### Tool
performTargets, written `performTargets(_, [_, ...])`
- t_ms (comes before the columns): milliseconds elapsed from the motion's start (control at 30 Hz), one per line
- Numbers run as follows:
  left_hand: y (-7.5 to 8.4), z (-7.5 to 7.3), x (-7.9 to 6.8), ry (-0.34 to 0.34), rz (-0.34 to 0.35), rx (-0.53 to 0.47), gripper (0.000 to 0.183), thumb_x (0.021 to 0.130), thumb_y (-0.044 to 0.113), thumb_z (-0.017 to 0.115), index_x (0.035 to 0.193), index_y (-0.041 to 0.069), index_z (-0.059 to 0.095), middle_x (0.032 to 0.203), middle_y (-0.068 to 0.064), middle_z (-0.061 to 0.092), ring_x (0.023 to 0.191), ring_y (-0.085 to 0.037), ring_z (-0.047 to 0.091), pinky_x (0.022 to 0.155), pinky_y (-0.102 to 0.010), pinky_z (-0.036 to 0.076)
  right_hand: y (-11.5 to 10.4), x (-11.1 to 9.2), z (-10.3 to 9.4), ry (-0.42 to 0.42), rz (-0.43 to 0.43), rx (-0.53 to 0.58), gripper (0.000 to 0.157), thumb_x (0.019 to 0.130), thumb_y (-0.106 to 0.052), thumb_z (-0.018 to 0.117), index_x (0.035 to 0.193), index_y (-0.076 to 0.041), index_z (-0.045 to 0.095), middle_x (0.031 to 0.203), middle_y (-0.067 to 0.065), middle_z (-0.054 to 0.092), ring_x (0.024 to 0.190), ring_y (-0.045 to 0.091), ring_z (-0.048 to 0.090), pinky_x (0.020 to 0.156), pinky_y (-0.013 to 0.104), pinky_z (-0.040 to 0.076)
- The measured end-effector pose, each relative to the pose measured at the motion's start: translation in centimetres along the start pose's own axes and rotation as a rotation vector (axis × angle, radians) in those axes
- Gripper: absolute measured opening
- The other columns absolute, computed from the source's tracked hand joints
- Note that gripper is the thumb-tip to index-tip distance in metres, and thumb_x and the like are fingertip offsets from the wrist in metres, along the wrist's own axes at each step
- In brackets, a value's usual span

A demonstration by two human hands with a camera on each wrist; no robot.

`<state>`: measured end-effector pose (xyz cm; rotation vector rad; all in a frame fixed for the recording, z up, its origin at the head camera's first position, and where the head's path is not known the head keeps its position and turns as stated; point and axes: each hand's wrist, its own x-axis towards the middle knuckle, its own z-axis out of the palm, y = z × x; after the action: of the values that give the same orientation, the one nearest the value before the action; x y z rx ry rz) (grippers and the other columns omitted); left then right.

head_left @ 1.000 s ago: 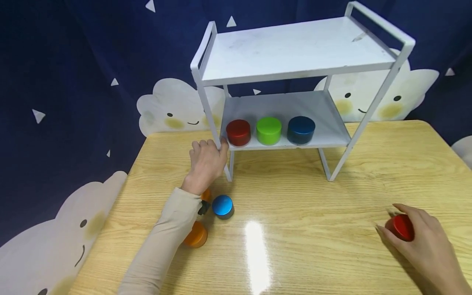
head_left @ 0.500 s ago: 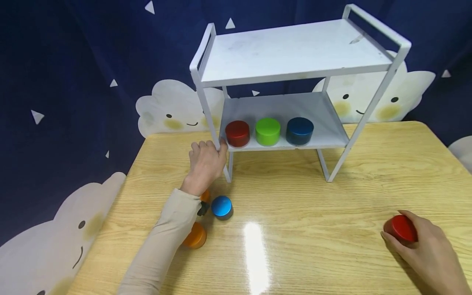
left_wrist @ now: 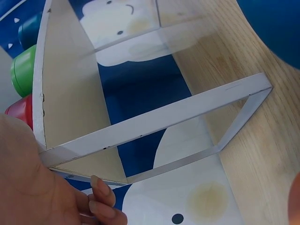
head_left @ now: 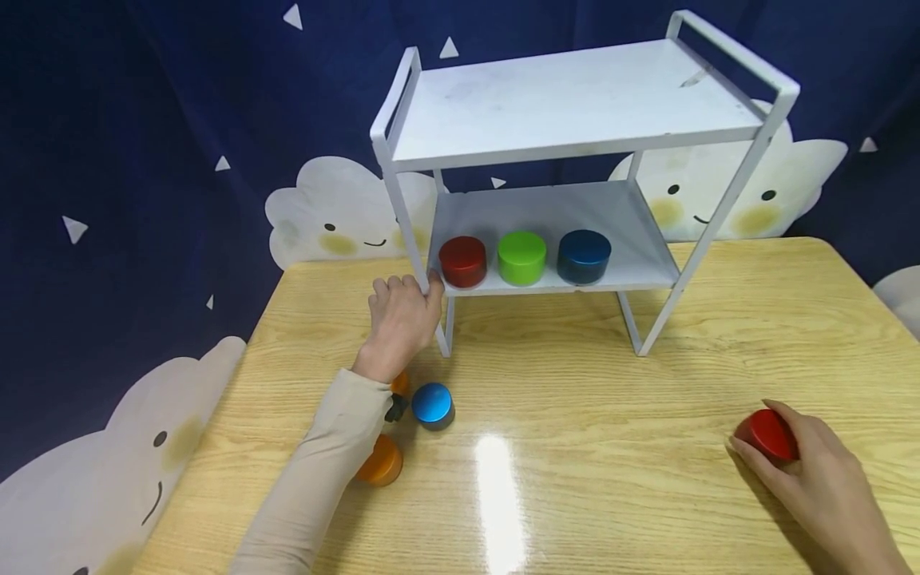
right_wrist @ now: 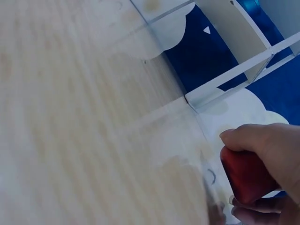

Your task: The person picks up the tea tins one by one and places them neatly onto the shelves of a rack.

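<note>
At near right, holds a red container (head_left: 767, 435) in the right hand (head_left: 819, 471), with fingers curled round its side against the thumb, probably for a steady hold that leaves the flat top free; cannot tell whether resting on the desk (head_left: 575, 383) or just above it. To the left, shows an orange container (head_left: 384, 461) partly hidden by the pale sleeve (head_left: 323, 463), then a blue container (head_left: 434, 405) and, mostly behind the wrist, a second orange container (head_left: 400, 383), perhaps grouped to stay within reach. Farther off, grips the white rack (head_left: 575, 112) with the left hand (head_left: 402, 315), with thumb at the lower shelf (head_left: 539, 208) and fingers bent outside the front post (head_left: 402, 216), seemingly to steady the frame. On that shelf, shows a dark red container (head_left: 463, 262), a green container (head_left: 521, 258) and a dark blue container (head_left: 584, 257), upright and spaced apart along the front edge, likely for easy access. Beyond, shows a navy curtain (head_left: 180, 104) with printed clouds (head_left: 345, 212)
</note>
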<state>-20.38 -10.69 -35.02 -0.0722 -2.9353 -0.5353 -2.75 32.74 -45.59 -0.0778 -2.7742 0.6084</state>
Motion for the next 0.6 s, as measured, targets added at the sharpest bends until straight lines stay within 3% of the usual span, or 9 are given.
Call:
performTargets(167, [0.0,0.0,0.1,-0.005,0.000,-0.002,0.060,0.100,0.042,0.017,0.073,-0.001,0.050,0.075,-0.017,0.045,0.077,-0.037,0.039,0.067,-0.046,0.037,-0.8,0.8,-0.1,0.067,-0.048,0.038,0.070,0.074,-0.021,0.083,0.128,0.009,0.049,0.106,0.032,0.052,0.084,0.046,0.054,0.050,0.026,0.046])
performTargets(300, [0.0,0.0,0.1,-0.008,-0.001,-0.004,0.060,0.100,0.042,0.017,0.074,-0.001,0.050,0.075,-0.017,0.045,0.078,-0.037,0.039,0.067,-0.046,0.037,-1.4,1.6,-0.4,0.138,-0.091,0.055,0.068,0.070,-0.019,0.085,0.124,0.007,0.054,0.105,0.030,0.055,0.083,0.044,0.055,0.055,0.004,0.031])
performTargets(400, [0.0,0.0,0.1,-0.010,-0.004,-0.005,0.060,0.100,0.043,0.018,0.074,-0.001,0.050,0.075,-0.017,0.045,0.078,-0.037,0.039,0.066,-0.045,0.036,-1.8,2.1,-0.5,0.169,-0.127,0.066,0.067,0.068,-0.019,0.086,0.122,0.007,0.056,0.104,0.029,0.057,0.081,0.042,0.056,0.058,-0.002,0.026])
performTargets(600, [0.0,0.0,0.1,-0.014,-0.004,-0.005,0.060,0.100,0.043,0.018,0.075,-0.001,0.050,0.076,-0.017,0.045,0.078,-0.037,0.039,0.066,-0.044,0.036,-2.5,2.8,-0.6,0.210,-0.192,0.072,0.065,0.069,-0.019,0.085,0.122,0.006,0.057,0.101,0.026,0.059,0.079,0.036,0.056,0.059,0.001,0.030])
